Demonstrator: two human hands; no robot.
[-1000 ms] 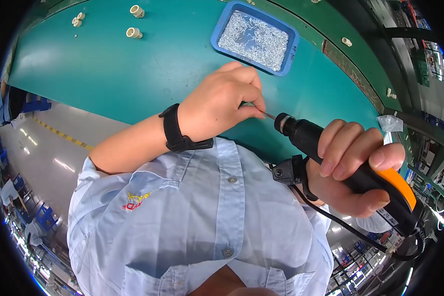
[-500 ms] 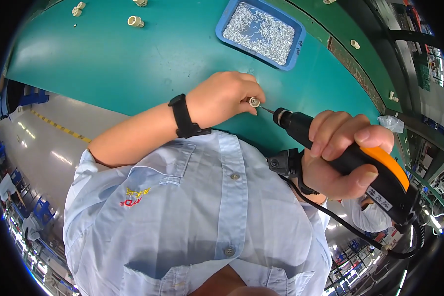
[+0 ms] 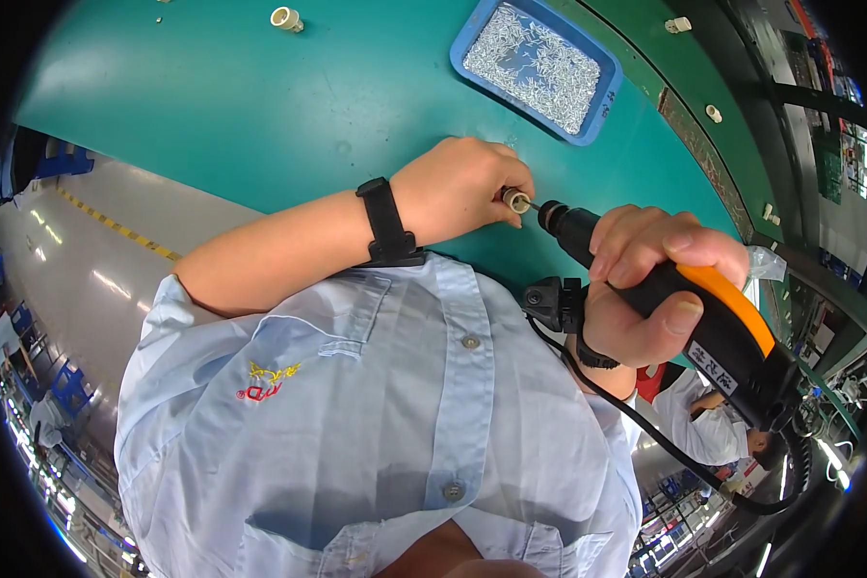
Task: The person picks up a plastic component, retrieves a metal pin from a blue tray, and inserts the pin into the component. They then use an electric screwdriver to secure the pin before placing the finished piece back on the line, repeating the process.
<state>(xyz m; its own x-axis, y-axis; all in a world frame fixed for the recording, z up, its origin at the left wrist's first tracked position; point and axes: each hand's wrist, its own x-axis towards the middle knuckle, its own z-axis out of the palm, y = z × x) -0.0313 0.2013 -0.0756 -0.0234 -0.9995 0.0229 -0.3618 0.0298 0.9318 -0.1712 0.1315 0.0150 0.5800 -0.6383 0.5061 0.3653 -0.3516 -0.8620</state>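
Note:
Pinched in the fingertips of my left hand (image 3: 460, 188) is a small cream cylindrical socket (image 3: 517, 202), its round open end facing right. My right hand (image 3: 650, 279) is wrapped round a black and orange electric screwdriver (image 3: 742, 306), which points up and to the left. Its thin bit reaches into the socket's open end; how deep it goes I cannot tell. Beyond my left hand, a blue tray (image 3: 539, 119) holds a spread of small silver screws (image 3: 559, 82).
Another cream socket (image 3: 286, 19) lies on the green tabletop (image 3: 212, 106), far left. More cream pieces, such as one fitting (image 3: 678, 25), sit along the ledge at right. A black cable (image 3: 636, 412) loops below the screwdriver. A person (image 3: 698, 414) in a pale shirt is at lower right.
The screwdriver has come closer to the socket, and its bit now reaches into the open end. The whole view has shifted slightly, so the tray and tabletop pieces appear further right.

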